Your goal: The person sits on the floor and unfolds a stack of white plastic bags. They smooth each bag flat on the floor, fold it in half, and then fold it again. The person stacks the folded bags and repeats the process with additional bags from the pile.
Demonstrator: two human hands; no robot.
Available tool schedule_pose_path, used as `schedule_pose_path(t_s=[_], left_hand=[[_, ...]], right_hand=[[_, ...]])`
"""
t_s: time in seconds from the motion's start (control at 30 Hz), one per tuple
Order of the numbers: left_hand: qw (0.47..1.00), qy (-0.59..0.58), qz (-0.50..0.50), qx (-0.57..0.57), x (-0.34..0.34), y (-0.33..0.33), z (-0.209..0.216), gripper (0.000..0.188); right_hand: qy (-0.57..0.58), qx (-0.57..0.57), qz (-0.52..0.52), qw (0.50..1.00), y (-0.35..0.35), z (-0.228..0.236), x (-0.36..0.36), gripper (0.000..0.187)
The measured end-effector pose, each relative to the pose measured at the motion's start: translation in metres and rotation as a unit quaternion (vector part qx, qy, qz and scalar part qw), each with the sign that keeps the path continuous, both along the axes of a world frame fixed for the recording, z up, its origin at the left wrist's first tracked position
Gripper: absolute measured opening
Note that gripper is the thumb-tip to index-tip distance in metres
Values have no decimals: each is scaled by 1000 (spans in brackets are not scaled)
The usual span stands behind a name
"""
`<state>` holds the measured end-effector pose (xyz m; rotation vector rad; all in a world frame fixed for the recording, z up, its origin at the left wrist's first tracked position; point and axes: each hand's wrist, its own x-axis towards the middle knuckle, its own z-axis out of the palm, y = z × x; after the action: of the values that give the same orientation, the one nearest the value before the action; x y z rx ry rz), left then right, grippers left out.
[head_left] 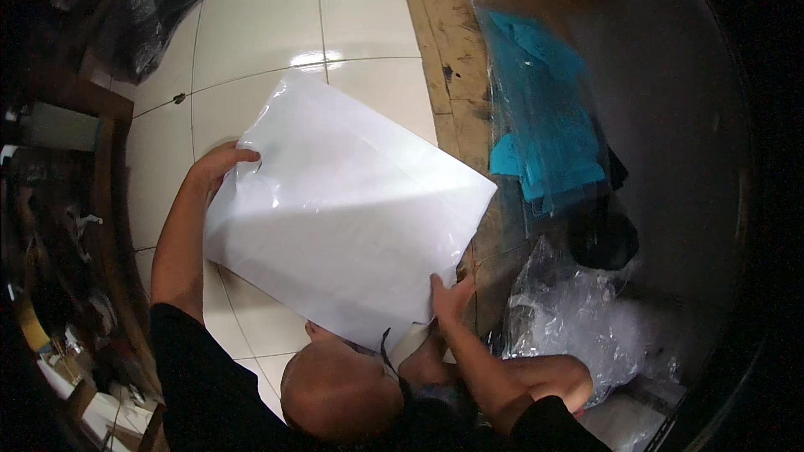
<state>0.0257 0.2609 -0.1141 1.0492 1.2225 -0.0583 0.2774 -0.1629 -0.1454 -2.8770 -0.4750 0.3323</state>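
Note:
A large, glossy white flat sheet or bag, seemingly of plastic, is held above the tiled floor, turned at a slant. My left hand grips its left edge, thumb on top and the other fingers hidden beneath. At the lower right edge, my right hand holds it, thumb on the upper face and fingers partly behind. Creases and bright reflections run along the sheet near both hands. Whether anything lies inside it I cannot tell.
To the right, a clear plastic bag with turquoise cloth lies on brown cardboard. Nearer are a round black object and crumpled clear plastic. A cluttered wooden shelf stands left; dark plastic-wrapped material is far left.

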Motion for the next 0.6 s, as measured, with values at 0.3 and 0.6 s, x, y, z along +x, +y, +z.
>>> schedule_pose_path(t_s=[0.3,0.6], left_hand=[[998,-55,8,12,-6,0,-25,41],[998,44,12,32,9,-4,-4,44]], right_hand=[[16,166,-25,986,33,14,59,21],[32,120,18,992,48,22,66,23]])
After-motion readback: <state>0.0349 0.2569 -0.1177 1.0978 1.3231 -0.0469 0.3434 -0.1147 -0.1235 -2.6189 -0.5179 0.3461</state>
